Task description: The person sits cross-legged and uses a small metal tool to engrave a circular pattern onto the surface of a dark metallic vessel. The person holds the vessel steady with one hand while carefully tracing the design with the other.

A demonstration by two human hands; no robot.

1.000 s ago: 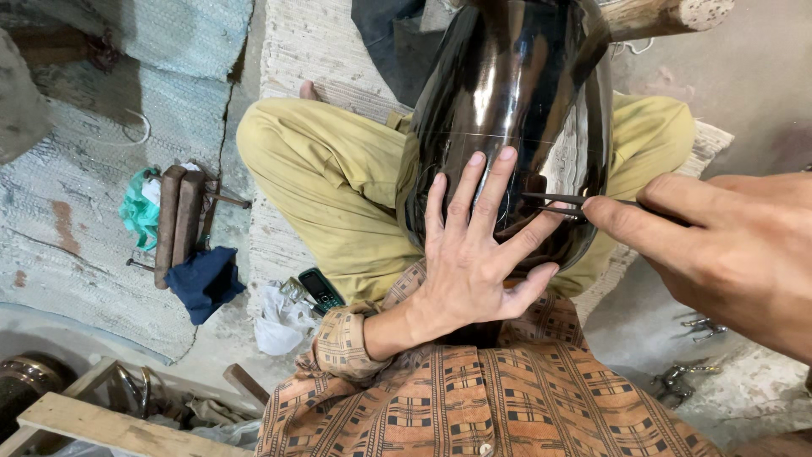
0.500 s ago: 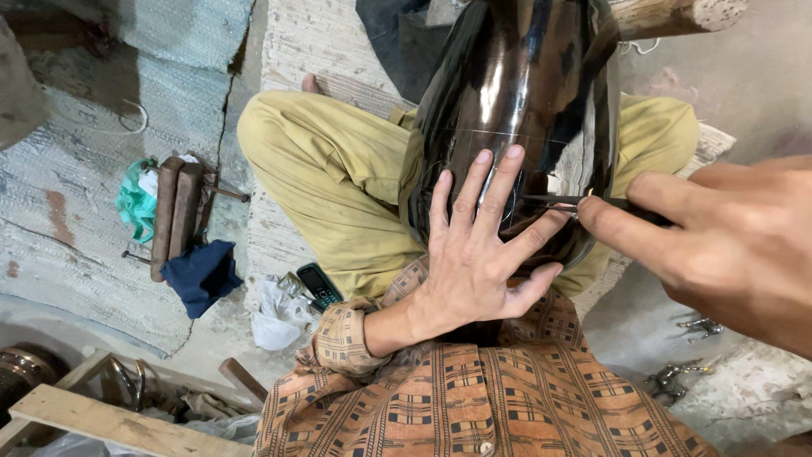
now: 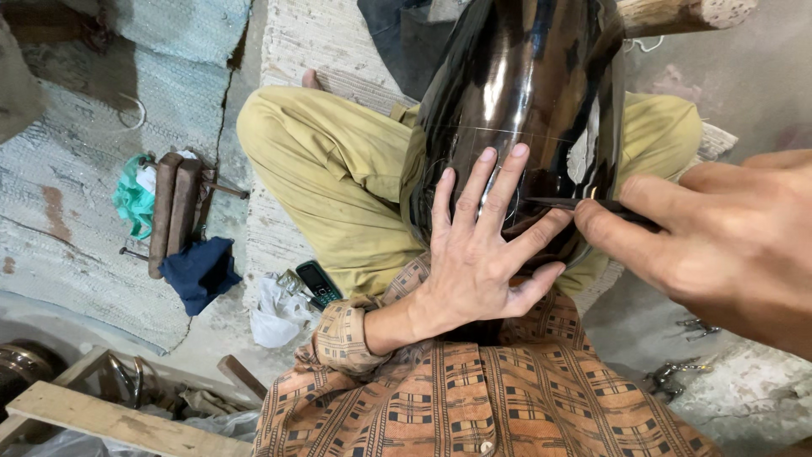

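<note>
Left hand: spread flat, fingers fanned (image 3: 478,254), palm pressed on the lower belly of the glossy black vessel (image 3: 524,93); it grips nothing, it only braces the surface.
Right hand: close to the camera at the right edge (image 3: 719,241), thumb and fingers pinched on a thin dark pointed tool (image 3: 584,205).
Tool tip: lying almost level, its point meets the vessel's skin just beside the left hand's forefinger.
Vessel: big, dark and shiny, resting across the lap between the crossed legs in olive-yellow trousers (image 3: 338,169), its far end up against a wooden post (image 3: 677,13).
Marks on it: fine pale scribed lines run across the belly, one straight band above the fingertips and a faint curve under them.
Step in hand: by the look of it, scribing a line into the dark surface, point already on the work.
Next move calls for: a steady, light drag of the point along the line, the left palm keeping the round body from rolling and its fingers clear of the tip.
Floor at left: two wooden-handled tools (image 3: 173,211), a blue cloth (image 3: 199,271) and a small dark phone (image 3: 320,283), all well apart from the hands.
</note>
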